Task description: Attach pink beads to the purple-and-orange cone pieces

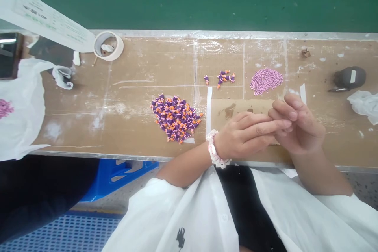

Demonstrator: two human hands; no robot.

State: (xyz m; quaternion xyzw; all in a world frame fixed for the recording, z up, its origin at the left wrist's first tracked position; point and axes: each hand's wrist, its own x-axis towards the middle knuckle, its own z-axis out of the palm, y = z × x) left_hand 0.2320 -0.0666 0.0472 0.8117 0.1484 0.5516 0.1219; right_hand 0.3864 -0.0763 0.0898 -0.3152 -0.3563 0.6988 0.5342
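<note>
My left hand [249, 136], with a pale frilly scrunchie [217, 149] on its wrist, reaches right, its fingers pressed together. Its tips meet the curled, pinching fingers of my right hand [304, 128]. Anything between the fingertips is hidden or too small to make out. Both hands are above a brown sheet [227, 112] at the table's front. Just beyond them lies a pile of small pink-purple pieces [266, 80]. Left of my hands is a heap of small purple-and-orange figures [177, 120]. Several similar figures [224, 78] lie apart, farther back.
A tape roll [108, 46] stands at the back left beside a white printed box [50, 17]. White plastic [23, 126] covers the left end. A dark rounded object [351, 77] and a crumpled clear bag [366, 104] lie right. A blue stool [118, 177] is below the front edge.
</note>
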